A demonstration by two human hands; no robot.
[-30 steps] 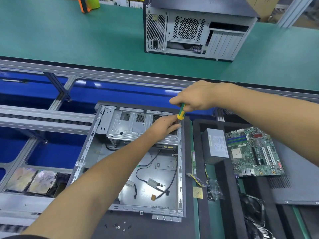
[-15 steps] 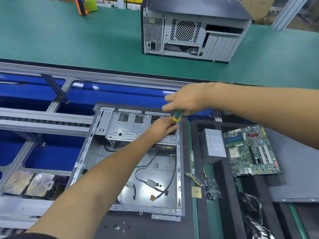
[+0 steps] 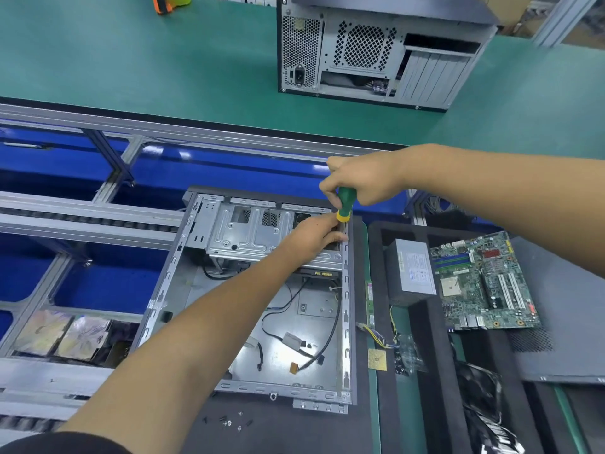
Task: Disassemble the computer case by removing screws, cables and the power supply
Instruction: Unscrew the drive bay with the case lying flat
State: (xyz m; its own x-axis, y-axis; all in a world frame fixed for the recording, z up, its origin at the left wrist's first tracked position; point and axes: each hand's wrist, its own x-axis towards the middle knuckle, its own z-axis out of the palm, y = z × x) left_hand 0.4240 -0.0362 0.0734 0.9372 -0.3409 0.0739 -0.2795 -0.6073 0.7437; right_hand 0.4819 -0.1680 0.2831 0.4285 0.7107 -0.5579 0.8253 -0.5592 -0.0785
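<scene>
An open grey computer case point(image 3: 183, 253) lies on its side in front of me, with loose black cables point(image 3: 314, 352) on its floor. My right hand point(image 3: 363, 181) grips a green and yellow screwdriver point(image 3: 344, 204) upright over the case's far right corner. My left hand point(image 3: 316, 235) rests on the metal drive cage point(image 3: 242, 237) there, its fingers curled at the screwdriver's shaft; the tip is hidden. A removed power supply point(image 3: 414, 270) and a motherboard point(image 3: 481, 283) lie to the right.
Several loose screws point(image 3: 229, 421) lie on the dark mat point(image 3: 294, 430) near the case's front edge. Another closed computer case point(image 3: 376, 50) stands on the green conveyor point(image 3: 131, 60) beyond. A black foam tray point(image 3: 435, 388) holds parts on the right. Metal rails point(image 3: 82, 221) cross the left.
My right hand has lifted slightly, showing more of the screwdriver's green handle. My left hand stays at the drive cage corner. The view shifted a little.
</scene>
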